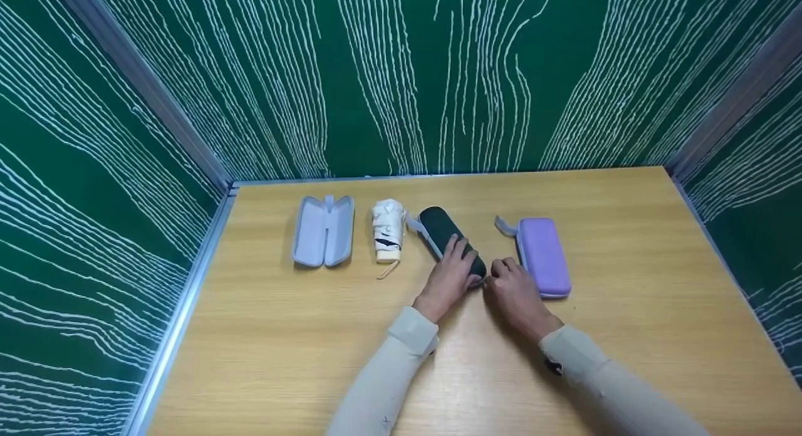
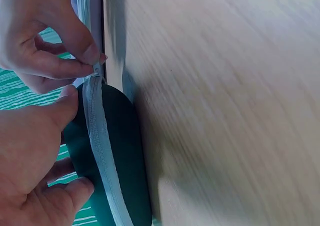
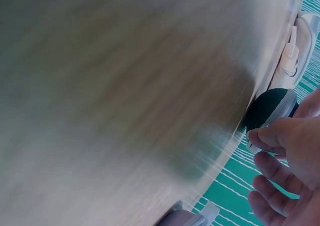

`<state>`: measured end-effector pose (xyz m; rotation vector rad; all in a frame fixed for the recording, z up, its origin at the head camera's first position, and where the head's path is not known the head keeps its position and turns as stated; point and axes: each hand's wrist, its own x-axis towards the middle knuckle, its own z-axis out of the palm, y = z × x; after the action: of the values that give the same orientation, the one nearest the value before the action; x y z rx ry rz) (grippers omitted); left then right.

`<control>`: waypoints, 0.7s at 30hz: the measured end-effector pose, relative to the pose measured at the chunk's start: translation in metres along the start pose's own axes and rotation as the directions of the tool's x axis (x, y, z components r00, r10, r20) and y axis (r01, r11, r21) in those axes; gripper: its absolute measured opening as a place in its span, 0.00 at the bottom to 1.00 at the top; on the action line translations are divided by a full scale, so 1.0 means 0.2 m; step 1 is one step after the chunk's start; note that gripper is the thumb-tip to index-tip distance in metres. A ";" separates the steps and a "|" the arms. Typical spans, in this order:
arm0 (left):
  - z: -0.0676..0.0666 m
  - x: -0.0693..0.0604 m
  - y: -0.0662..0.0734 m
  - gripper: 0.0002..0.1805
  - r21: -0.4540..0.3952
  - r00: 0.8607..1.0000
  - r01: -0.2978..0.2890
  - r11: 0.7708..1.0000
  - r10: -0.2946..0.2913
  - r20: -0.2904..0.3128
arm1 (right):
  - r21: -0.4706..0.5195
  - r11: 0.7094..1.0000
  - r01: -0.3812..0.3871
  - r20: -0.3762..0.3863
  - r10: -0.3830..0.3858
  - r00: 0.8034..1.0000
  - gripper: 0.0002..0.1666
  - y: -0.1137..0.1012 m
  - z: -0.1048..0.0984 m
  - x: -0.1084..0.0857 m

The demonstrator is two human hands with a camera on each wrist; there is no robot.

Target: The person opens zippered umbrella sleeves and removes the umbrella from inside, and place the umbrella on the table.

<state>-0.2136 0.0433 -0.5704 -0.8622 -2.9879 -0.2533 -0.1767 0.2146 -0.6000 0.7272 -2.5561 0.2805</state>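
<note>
A dark green zip case [image 1: 440, 224] lies slanted on the table, with a pale grey zipper [image 2: 102, 141] along its side. My left hand [image 1: 446, 278] holds the case near its close end, thumb on one side and fingers over the other. At that end my right hand [image 1: 517, 295] pinches the zipper pull [image 2: 96, 71] between thumb and forefinger. In the left wrist view the zipper's teeth look joined along the part that shows. A purple zip case [image 1: 545, 254] with a grey strap lies just beyond my right hand.
To the left lies a folded white compact umbrella [image 1: 388, 222] with a wrist loop. Further left an opened light grey glasses case [image 1: 308, 235] lies flat. Green panels [image 1: 357, 135] with white lines enclose the wooden table [image 1: 282, 361] at the back and sides.
</note>
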 end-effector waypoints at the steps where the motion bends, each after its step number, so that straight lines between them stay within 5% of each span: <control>1: 0.00 0.00 0.00 0.28 -0.002 1.000 0.004 1.000 -0.004 0.000 | 0.005 1.000 -0.008 0.000 0.008 1.000 0.05 0.00 0.00 0.00; 21: 0.06 0.02 0.08 0.27 -0.038 0.993 0.093 0.995 -0.095 -0.069 | -0.054 0.998 -0.032 -0.075 0.028 0.997 0.06 -0.05 0.01 -0.01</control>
<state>-0.2075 0.0600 -0.5795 -0.7003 -2.9707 -0.3311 -0.1707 0.2069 -0.6026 0.6467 -2.4961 0.2414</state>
